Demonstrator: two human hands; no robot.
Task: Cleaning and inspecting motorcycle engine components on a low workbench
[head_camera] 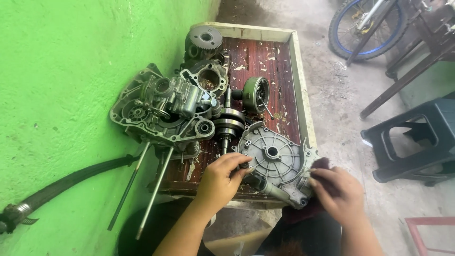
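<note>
**Two hands on a grey engine cover at the near edge of a wooden tray**

The left hand (226, 176) has its grip pinched on the near-left rim of a cast engine cover (276, 159), thumb and curled fingers pressed together on the metal edge. The right hand (337, 190) lies palm down, its grip closed over a dark maroon rag (321, 167) that is pressed against the cover's right side. Both forearms come up from the bottom of the view, wrists bent slightly inward toward each other.

The cover is dull grey aluminium, roughly round, with raised ribs running out from a central hole and small bolt lugs around its rim; a tubular neck sticks out at its near end. It rests tilted on the front right corner of the surface, a shallow wooden tray (296, 57) with a pale frame and a reddish, scratched floor strewn with flakes.

Just beyond the cover lies a steel crankshaft (226, 124) and a drum-shaped rotor (256, 95). Further left sits a crankcase half (156, 111) with two long studs hanging off the tray's edge, a cylinder block (208, 76) behind it, and a toothed gear (205, 38) at the far end. A rough green wall (61, 71) runs along the left, with a black ribbed hose (71, 180) lying against it. A dark plastic stool (417, 137) stands well apart on the right, on the concrete floor.
</note>
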